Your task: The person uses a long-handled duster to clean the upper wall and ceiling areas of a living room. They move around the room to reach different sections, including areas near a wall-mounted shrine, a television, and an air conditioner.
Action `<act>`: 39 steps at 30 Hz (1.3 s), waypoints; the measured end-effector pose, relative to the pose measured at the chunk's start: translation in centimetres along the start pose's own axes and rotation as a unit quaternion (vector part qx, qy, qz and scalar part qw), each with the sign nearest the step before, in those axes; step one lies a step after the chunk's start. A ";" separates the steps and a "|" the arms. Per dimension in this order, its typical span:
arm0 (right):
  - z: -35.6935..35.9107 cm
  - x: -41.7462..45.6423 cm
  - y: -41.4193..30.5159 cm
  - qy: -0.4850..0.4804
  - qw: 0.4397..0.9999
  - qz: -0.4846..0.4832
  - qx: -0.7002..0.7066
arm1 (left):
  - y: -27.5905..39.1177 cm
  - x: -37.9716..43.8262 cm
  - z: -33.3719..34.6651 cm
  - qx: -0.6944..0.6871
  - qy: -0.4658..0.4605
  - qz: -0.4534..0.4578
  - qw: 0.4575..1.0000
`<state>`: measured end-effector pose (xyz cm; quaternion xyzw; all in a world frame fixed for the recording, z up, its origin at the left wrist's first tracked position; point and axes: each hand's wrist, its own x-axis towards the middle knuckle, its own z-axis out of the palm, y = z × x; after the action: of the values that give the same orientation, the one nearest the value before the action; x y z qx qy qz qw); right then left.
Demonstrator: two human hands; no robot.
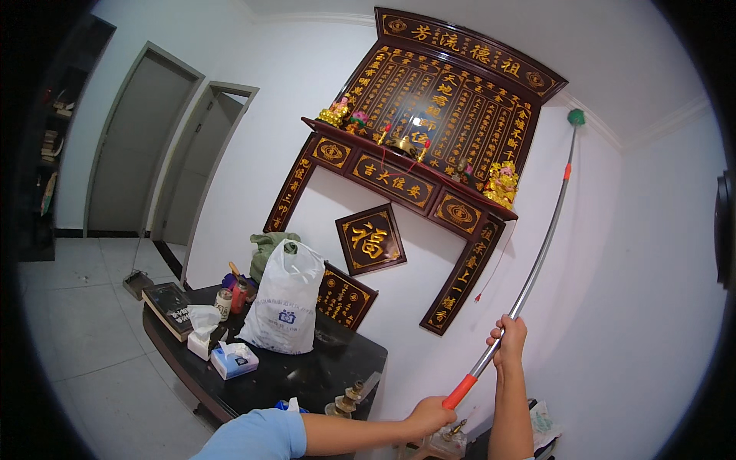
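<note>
A long telescopic metal pole (pixel 542 253) with orange grips slants up to the right. Its tip carries a green fluffy duster head (pixel 576 117), near the white wall just below the ceiling moulding. My left hand (pixel 430 415) is closed around the orange handle (pixel 460 392) at the pole's lower end. Higher up, my right hand (pixel 509 340) grips the bare metal shaft. Left of the duster hangs a dark wooden altar panel (pixel 443 86) with gold characters. Whether the duster touches the wall, I cannot tell.
The altar shelf (pixel 414 167) bears gold figurines (pixel 501 185), red candles and a brass censer. Below stands a black table (pixel 345 368) with a white plastic bag (pixel 284 305), tissue packs (pixel 234 361), cans and a thick book (pixel 168 310). A power cord (pixel 495 259) dangles beside the panel.
</note>
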<state>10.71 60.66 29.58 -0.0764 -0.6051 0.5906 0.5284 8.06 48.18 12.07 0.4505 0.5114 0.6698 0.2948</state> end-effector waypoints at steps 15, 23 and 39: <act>-1.0 -12.5 8.7 0.040 0.997 0.067 -0.020 | -8.8 -10.5 0.5 -0.078 0.048 0.045 0.995; 8.8 -15.2 9.5 -0.083 0.989 0.097 0.076 | -10.1 -14.0 -9.5 -0.290 -0.090 -0.069 0.950; 43.3 -11.7 10.8 -0.278 0.958 0.041 0.048 | 4.4 -15.8 -35.1 -0.303 0.040 -0.083 0.948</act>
<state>-21.57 27.98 25.69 0.0912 -0.6954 0.6383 0.3174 -16.79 18.56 8.98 0.2688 0.3311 0.7837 0.4516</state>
